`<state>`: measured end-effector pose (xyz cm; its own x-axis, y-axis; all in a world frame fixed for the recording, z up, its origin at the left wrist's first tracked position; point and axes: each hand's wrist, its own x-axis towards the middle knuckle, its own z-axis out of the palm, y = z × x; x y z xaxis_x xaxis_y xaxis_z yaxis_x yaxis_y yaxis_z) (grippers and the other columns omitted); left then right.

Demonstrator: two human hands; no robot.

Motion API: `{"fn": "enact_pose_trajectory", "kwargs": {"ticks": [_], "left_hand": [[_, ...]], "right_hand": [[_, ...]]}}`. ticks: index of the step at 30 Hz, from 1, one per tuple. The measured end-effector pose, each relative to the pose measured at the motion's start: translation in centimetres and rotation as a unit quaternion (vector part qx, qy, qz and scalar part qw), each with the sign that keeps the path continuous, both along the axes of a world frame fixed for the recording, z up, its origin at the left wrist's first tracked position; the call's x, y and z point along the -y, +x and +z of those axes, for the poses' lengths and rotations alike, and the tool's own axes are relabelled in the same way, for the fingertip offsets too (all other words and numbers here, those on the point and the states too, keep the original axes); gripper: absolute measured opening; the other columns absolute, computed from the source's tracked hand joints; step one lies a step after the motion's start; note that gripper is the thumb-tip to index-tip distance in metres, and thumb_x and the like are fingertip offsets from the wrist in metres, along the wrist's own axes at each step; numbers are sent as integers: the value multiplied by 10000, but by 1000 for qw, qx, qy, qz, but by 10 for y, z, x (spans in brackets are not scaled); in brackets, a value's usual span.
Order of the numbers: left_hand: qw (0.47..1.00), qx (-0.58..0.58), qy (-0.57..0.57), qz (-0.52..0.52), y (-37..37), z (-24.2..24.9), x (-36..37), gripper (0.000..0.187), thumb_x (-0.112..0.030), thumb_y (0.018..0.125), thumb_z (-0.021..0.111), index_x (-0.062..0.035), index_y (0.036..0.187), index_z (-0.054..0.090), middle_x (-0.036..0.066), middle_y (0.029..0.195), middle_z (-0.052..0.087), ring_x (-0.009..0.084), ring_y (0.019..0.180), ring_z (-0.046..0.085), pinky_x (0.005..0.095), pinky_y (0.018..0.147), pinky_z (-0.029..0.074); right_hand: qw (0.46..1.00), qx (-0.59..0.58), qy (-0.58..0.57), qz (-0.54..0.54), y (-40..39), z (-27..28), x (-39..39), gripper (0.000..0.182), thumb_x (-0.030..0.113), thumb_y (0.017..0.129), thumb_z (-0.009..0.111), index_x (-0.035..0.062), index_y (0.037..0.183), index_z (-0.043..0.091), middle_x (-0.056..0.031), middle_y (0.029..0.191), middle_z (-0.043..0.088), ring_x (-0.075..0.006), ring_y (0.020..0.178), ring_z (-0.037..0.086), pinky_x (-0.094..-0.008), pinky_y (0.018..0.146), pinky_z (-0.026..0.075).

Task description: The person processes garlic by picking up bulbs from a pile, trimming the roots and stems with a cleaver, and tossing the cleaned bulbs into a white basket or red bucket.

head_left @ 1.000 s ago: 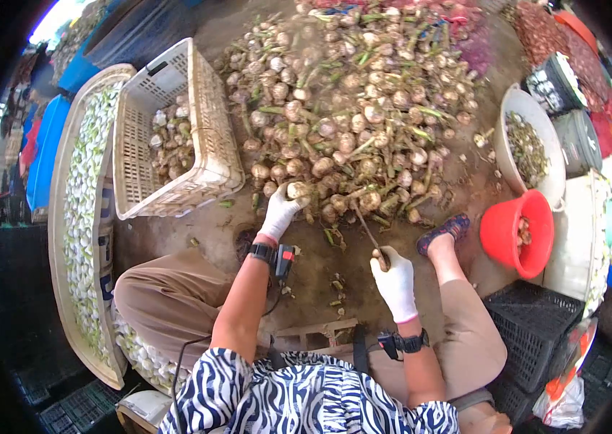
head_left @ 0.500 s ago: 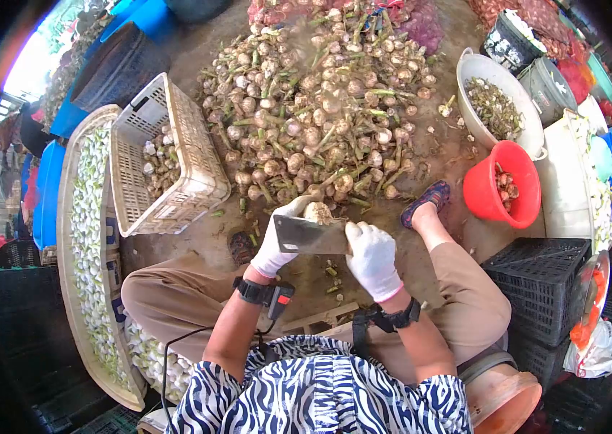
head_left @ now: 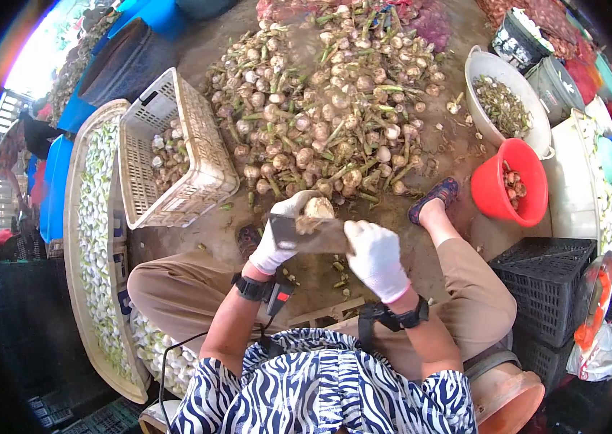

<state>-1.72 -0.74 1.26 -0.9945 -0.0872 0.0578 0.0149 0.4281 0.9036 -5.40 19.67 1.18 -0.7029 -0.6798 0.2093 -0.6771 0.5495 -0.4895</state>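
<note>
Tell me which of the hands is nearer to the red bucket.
Right: the right hand is below and left of the red bucket in the picture; the left hand is farther left, holding a bulb.

A white glove [head_left: 384, 271] on each hand [head_left: 375, 253], 2 black wrist straps [head_left: 413, 316], navy-and-white wavy-striped top [head_left: 306, 383], tan trousers [head_left: 473, 286].

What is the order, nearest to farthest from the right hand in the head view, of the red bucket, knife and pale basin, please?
1. Knife: in the right hand.
2. Red bucket: on the right.
3. Pale basin: right, beyond the bucket.
</note>
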Motion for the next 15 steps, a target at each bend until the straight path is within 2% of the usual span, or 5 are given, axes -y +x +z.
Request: {"fn": "enact_pose_trajectory", "kwargs": {"ticks": [4,6,10,13,15], "left_hand": [[993,70,89,35,11,-1,0,581,-198,656,845,9,1145,608,59,947,682,110,875,627,284,817,513],[996,50,79,9,16,13,-2,611,-200,617,862,27,1132,625,70,966,686,120,884,633,286,853,512],[997,52,46,47,15,9,7,670,-205,647,842,41,1206,568,59,1041,659,117,961,604,284,899,483],[917,60,387,73,10,-21,14,618,-222,710,818,-3,1210,529,54,1013,628,164,917,622,295,830,504],[849,75,510,112,11,-25,8,460,-161,765,745,-20,1148,531,77,977,619,224,860,629,325,751,511]], "right_hand": [[996,-72,29,-52,-11,-44,-9,234,111,715,669,98,912,544,-85,756,587,-281,711,637,-410,595,512],[978,15,147,-146,-27,-67,-21,216,127,739,674,85,919,562,-111,772,633,-305,719,661,-420,597,523],[980,23,78,-182,-35,-72,-30,163,160,800,675,48,906,625,-174,794,670,-350,753,676,-439,612,527],[951,195,-156,-182,-28,-48,-17,115,115,850,641,21,911,664,-190,698,627,-341,696,660,-377,597,496],[928,283,-187,-157,-22,-41,-14,99,69,836,652,11,916,663,-124,668,614,-205,602,617,-293,587,475]]}}
